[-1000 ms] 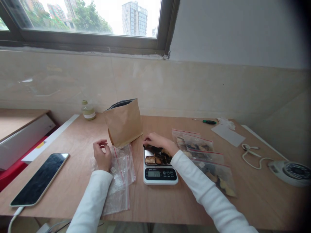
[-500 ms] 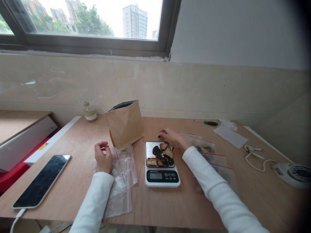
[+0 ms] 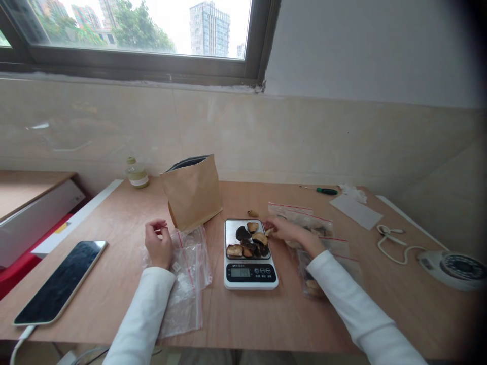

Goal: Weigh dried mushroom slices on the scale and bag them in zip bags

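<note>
Here at the kitchen scale [image 3: 251, 276], the dried slices [image 3: 247, 247] sit piled on the metal pan, dark skins and pale cut faces together. And the right hand [image 3: 283, 229] is at work just off the scale's right side — fingertips drawn close together at a pale slice [image 3: 269, 231] by the pan's edge, though whether they pinch it or only touch it, I cannot tell! One loose slice [image 3: 252, 213] lies on the table [image 3: 243, 324] just behind the scale.

Over to the left of the scale, the left hand [image 3: 158, 243] rests beside the clear zip bags [image 3: 181, 309], its fingers loosely curled, a gap between them and the thumb. Behind and left of the scale stands the brown paper bag [image 3: 193, 195], upright, mouth open. To the scale's right, red-topped filled bags [image 3: 314, 223] lie overlapping, partly hidden by the right forearm — and well left of the scale lies a phone [image 3: 61, 284], cable plugged in.
</note>
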Demonstrator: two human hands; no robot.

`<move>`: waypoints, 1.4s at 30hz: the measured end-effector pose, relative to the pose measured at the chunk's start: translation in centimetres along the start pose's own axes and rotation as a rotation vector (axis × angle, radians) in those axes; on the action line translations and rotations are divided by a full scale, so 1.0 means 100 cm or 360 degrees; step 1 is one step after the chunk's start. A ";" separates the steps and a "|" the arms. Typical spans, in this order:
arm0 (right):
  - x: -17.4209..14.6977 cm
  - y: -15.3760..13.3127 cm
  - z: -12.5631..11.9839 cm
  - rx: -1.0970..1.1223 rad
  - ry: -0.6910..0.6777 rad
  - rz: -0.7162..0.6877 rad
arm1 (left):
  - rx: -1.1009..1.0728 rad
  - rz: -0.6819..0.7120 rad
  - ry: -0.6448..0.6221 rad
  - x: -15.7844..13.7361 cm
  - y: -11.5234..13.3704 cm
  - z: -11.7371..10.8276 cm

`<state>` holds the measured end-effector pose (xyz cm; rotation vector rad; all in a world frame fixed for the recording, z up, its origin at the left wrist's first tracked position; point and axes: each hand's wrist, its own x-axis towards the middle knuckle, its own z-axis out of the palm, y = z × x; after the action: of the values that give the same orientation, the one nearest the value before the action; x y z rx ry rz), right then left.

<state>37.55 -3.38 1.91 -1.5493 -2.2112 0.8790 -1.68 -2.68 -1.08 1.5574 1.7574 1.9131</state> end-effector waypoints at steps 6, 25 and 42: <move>0.000 -0.016 -0.016 -0.0129 0.0217 0.0031 | -0.0009 -0.0032 -0.0018 0.000 0.000 0.000; 0.025 -0.097 -0.002 0.0011 0.0291 -0.0327 | -0.0084 -0.0196 0.0081 0.002 -0.004 -0.001; -0.146 -0.123 0.089 0.0481 0.1171 -0.0046 | -0.0028 -0.0305 0.0028 0.003 -0.007 0.000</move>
<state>28.90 -22.39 4.30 -1.3892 -1.4965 0.4845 -2.21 -2.25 -1.44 1.3166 1.8177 1.8512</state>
